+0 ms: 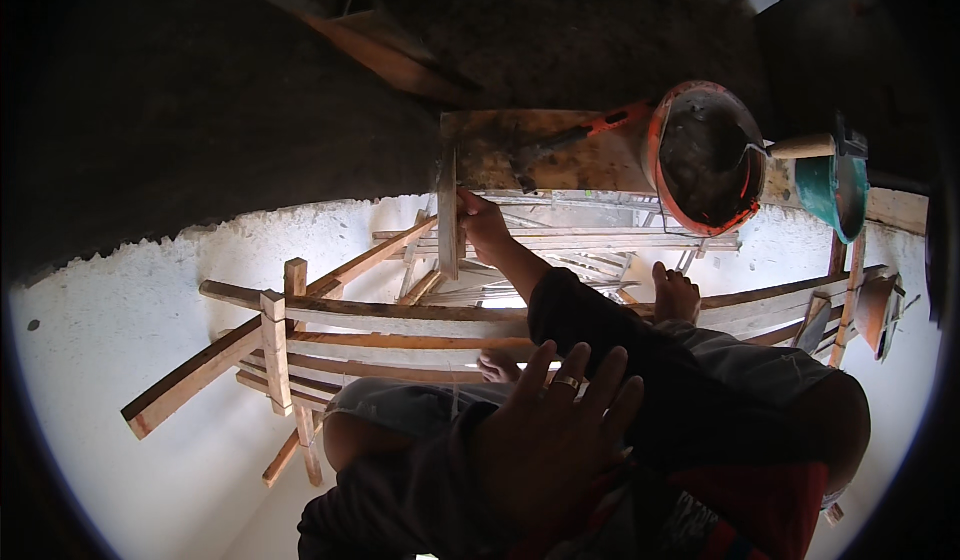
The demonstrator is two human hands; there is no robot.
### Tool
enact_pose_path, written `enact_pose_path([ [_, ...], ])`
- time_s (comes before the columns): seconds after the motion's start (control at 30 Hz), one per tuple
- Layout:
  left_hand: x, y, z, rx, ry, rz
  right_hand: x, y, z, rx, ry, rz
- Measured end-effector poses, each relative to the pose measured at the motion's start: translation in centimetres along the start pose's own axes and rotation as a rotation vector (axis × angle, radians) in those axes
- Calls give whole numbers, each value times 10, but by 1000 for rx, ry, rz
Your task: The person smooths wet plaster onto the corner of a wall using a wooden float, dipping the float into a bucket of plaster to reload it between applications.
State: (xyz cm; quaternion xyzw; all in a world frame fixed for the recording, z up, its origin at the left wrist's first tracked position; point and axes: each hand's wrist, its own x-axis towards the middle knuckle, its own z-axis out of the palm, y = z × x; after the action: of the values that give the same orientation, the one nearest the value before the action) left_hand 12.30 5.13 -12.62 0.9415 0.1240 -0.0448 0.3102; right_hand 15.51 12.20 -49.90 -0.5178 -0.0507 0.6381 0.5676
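Note:
My right hand reaches forward with its fingers closed at the side of a narrow upright wooden board, seen nearly edge-on; the fingertips are partly hidden. Behind it lies a broad, stained plank. On that plank rests a dark tool with a red handle, beside an orange bucket with grey mortar in it. My left hand, with a ring on one finger, is held close to my body by the right sleeve. Its fingers are spread, and no object shows in them.
Beneath me are scaffold beams and crossed wooden posts. A green bucket stands at the right, with a wooden-handled tool across its top. My bare foot rests by a beam. A dark, rough surface spans the upper left above a white wall.

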Motion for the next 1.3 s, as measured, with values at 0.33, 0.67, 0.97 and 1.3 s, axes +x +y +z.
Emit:
enact_pose_path([
  [0.33, -1, -3, -1, -165, -175, -22, 18, -17, 15, -171, -31, -170],
  [0.67, 1, 2, 1, -138, -166, 12, 33, 6, -10, -98, 99, -9],
  [0.97, 1, 0, -7, -119, -278, 79, 7, -38, 8, 16, -238, -167],
  [1.3, -10, 13, 19, -100, 6, 22, -138, -237, 103, -524, -339, -1170],
])
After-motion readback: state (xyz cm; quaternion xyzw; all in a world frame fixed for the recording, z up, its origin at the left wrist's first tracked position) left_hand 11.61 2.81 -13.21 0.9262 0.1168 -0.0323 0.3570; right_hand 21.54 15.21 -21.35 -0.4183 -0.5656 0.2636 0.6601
